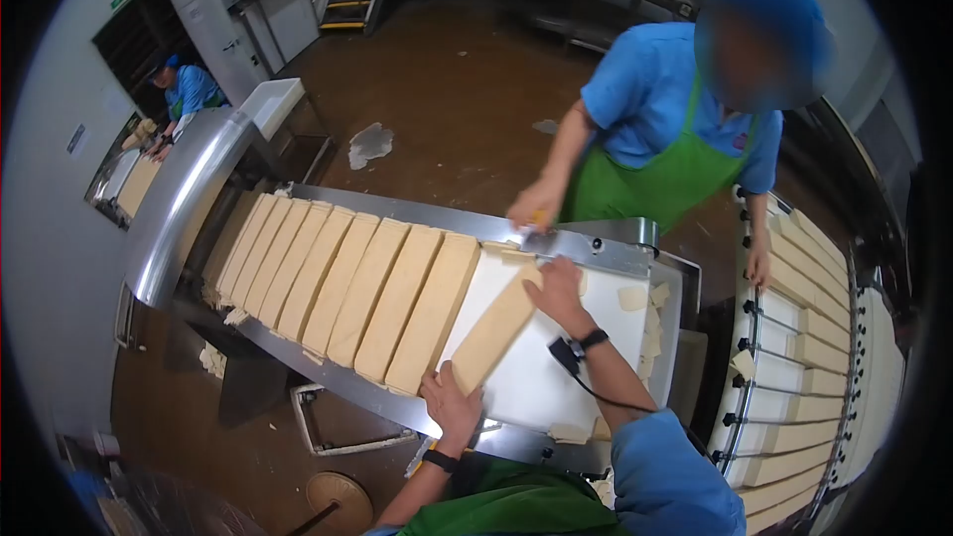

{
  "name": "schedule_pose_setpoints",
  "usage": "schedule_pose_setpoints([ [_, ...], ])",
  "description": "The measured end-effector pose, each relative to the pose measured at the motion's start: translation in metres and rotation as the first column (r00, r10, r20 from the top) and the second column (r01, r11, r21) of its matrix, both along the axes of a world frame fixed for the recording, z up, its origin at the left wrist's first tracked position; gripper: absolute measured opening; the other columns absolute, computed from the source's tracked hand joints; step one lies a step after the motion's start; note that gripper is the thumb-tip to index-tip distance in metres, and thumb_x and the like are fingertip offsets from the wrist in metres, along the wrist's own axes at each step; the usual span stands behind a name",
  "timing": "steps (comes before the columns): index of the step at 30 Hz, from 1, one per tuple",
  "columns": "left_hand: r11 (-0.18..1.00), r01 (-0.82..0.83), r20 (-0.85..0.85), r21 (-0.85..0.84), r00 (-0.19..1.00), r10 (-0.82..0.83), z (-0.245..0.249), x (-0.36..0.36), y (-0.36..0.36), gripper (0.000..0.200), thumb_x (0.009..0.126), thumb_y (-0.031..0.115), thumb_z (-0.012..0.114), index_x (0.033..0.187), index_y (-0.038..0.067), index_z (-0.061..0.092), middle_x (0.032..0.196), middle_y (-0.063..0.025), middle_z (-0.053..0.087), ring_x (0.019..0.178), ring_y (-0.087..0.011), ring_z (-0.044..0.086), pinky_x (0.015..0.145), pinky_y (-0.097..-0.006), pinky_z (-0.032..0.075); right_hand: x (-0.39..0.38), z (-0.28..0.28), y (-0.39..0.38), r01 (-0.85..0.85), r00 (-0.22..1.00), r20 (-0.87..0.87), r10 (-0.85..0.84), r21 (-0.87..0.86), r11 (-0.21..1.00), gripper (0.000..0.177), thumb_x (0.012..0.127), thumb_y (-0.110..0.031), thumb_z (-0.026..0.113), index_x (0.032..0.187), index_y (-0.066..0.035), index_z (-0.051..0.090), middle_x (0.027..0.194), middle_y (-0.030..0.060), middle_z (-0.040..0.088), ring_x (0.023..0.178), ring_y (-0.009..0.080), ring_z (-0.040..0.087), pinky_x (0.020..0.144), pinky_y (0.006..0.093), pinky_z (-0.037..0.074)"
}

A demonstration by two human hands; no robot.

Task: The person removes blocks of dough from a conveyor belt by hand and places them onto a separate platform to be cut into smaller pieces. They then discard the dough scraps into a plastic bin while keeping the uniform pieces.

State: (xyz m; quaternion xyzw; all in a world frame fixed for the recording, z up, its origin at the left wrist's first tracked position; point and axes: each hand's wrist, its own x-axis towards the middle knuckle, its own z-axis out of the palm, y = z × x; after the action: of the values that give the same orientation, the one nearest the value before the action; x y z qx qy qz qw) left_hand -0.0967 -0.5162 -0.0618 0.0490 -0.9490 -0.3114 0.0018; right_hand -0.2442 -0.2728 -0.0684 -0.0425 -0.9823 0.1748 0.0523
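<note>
A long pale dough slab lies slanted on the white belt, to the right of a row of similar slabs. At its near end is my left hand, fingers spread against the slab's edge. My right hand rests on the far end with its fingers apart. The slab lies on the belt between both hands. Black bands circle both wrists, and a small dark device with a cable sits by the right one.
Across the belt stands a co-worker, one hand near the metal rail. A roller rack with more slabs runs along the right. Dough scraps lie at the belt's right end. Another person works at the far left, behind a curved metal cover.
</note>
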Motion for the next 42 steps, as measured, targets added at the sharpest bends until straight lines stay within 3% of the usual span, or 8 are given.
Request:
schedule_pose_setpoints([
  [6, 0.922, 0.375, 0.128, -0.093, 0.923, -0.363, -0.002, -0.013, 0.009, 0.091, 0.062, 0.031, 0.084, 0.140, 0.013, 0.042, 0.126, -0.0213, 0.045, 0.115, -0.0390, 0.048, 0.093, -0.0495, 0.045, 0.133, 0.018, 0.072, 0.459, 0.888, 0.156, -0.433, -0.369, 0.808, 0.051, 0.080, -0.034, 0.073, 0.104, 0.008, 0.056, 0.100, 0.0257, 0.059, 0.099, 0.0400, 0.056, 0.089, 0.0474, 0.045],
  [8, 0.882, 0.440, 0.200, -0.168, 0.892, -0.406, -0.011, -0.019, 0.014, 0.098, 0.061, 0.036, 0.084, 0.144, 0.014, 0.036, 0.129, -0.0216, 0.044, 0.121, -0.0387, 0.047, 0.096, -0.0514, 0.043, 0.151, -0.034, 0.075, 0.364, 0.878, -0.252, -0.407, -0.200, 0.910, 0.054, 0.080, -0.035, 0.073, 0.108, 0.007, 0.054, 0.102, 0.0253, 0.059, 0.098, 0.0396, 0.056, 0.088, 0.0476, 0.046],
  [9, 0.862, 0.462, 0.222, -0.208, 0.881, -0.418, -0.023, -0.020, 0.017, 0.102, 0.061, 0.037, 0.083, 0.146, 0.014, 0.033, 0.132, -0.0221, 0.044, 0.124, -0.0388, 0.046, 0.099, -0.0528, 0.042, 0.154, -0.049, 0.063, 0.440, 0.859, -0.204, -0.470, -0.176, 0.881, 0.053, 0.079, -0.035, 0.074, 0.107, 0.005, 0.055, 0.104, 0.0246, 0.059, 0.099, 0.0393, 0.056, 0.086, 0.0477, 0.046],
  [20, 0.919, 0.394, -0.331, -0.015, 0.865, -0.376, -0.011, 0.048, 0.091, 0.066, 0.066, 0.005, 0.075, 0.127, 0.002, 0.049, 0.126, -0.0226, 0.041, 0.112, -0.0426, 0.048, 0.098, -0.0478, 0.041, 0.261, 0.021, 0.070, 0.473, 0.719, -0.282, -0.636, -0.473, 0.744, 0.062, 0.084, -0.028, 0.068, 0.130, 0.006, 0.043, 0.122, 0.0240, 0.050, 0.112, 0.0422, 0.047, 0.100, 0.0479, 0.039],
  [25, 0.763, 0.618, -0.447, 0.188, 0.746, -0.494, 0.022, 0.080, 0.209, 0.060, 0.067, 0.003, 0.062, 0.126, 0.003, 0.052, 0.135, -0.0235, 0.036, 0.123, -0.0444, 0.040, 0.105, -0.0485, 0.036, 0.337, 0.055, 0.170, 0.597, 0.497, -0.460, -0.736, -0.434, 0.675, 0.060, 0.084, -0.025, 0.069, 0.130, 0.004, 0.045, 0.131, 0.0257, 0.049, 0.120, 0.0436, 0.047, 0.102, 0.0475, 0.038],
  [32, 0.593, 0.796, -0.574, 0.120, 0.543, -0.613, 0.058, 0.113, 0.354, 0.061, 0.066, 0.000, 0.060, 0.127, 0.008, 0.052, 0.135, -0.0205, 0.036, 0.128, -0.0412, 0.038, 0.107, -0.0483, 0.034, 0.422, 0.121, 0.292, 0.613, 0.248, -0.663, -0.706, -0.457, 0.645, 0.050, 0.079, -0.010, 0.068, 0.123, 0.003, 0.049, 0.114, 0.0195, 0.054, 0.104, 0.0364, 0.056, 0.094, 0.0409, 0.044],
  [39, 0.482, 0.778, -0.730, 0.403, 0.591, -0.344, 0.047, 0.102, 0.375, 0.067, 0.068, 0.009, 0.067, 0.130, 0.010, 0.043, 0.134, -0.0195, 0.037, 0.128, -0.0387, 0.037, 0.107, -0.0495, 0.034, 0.434, 0.186, 0.260, 0.507, 0.317, -0.807, -0.498, -0.300, 0.808, 0.060, 0.071, -0.012, 0.074, 0.124, 0.002, 0.052, 0.121, 0.0226, 0.055, 0.109, 0.0393, 0.054, 0.094, 0.0446, 0.045],
  [42, 0.548, 0.745, -0.678, 0.381, 0.628, -0.382, 0.047, 0.089, 0.352, 0.068, 0.074, 0.019, 0.073, 0.132, 0.008, 0.040, 0.132, -0.0184, 0.037, 0.129, -0.0367, 0.037, 0.110, -0.0472, 0.031, 0.431, 0.230, 0.231, 0.344, 0.528, -0.777, -0.342, -0.172, 0.923, 0.059, 0.069, -0.012, 0.076, 0.124, 0.000, 0.056, 0.123, 0.0233, 0.055, 0.111, 0.0399, 0.054, 0.095, 0.0459, 0.045],
])
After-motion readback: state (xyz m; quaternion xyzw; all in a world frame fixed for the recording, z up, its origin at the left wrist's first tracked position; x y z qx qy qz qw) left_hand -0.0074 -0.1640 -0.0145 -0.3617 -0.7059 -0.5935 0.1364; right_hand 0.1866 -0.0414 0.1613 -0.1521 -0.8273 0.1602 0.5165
